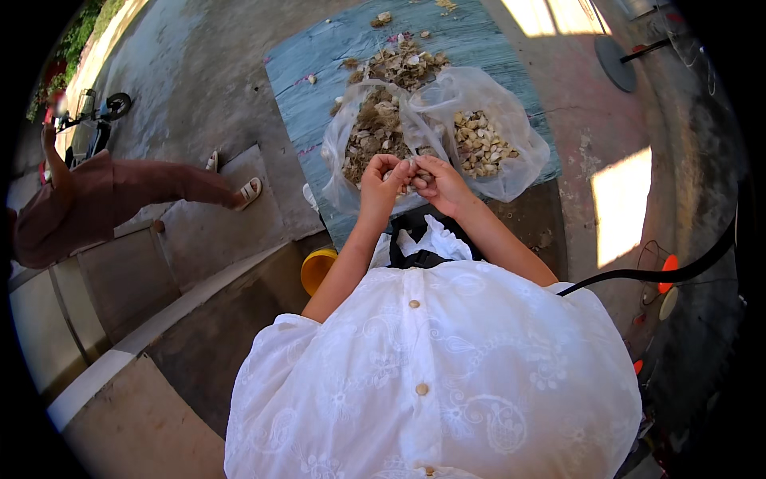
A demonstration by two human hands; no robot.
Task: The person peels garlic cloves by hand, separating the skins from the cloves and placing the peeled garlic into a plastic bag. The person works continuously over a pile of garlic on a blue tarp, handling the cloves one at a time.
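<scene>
My left hand and my right hand meet at the fingertips, pinching a small pale piece, perhaps a garlic clove, between them. A few more pieces seem to lie in the curled fingers of my right hand. Just beyond my hands, a clear plastic bag on the left holds brown, dry, papery husks and roots. To its right, another clear plastic bag lies open with many pale cloves inside. Behind both bags, a heap of dry husks rests on the blue-covered table.
At the left, a person in brown clothes and light sandals is on the concrete floor near a parked two-wheeler. A yellow container stands beside my left forearm. A black cable runs at the right.
</scene>
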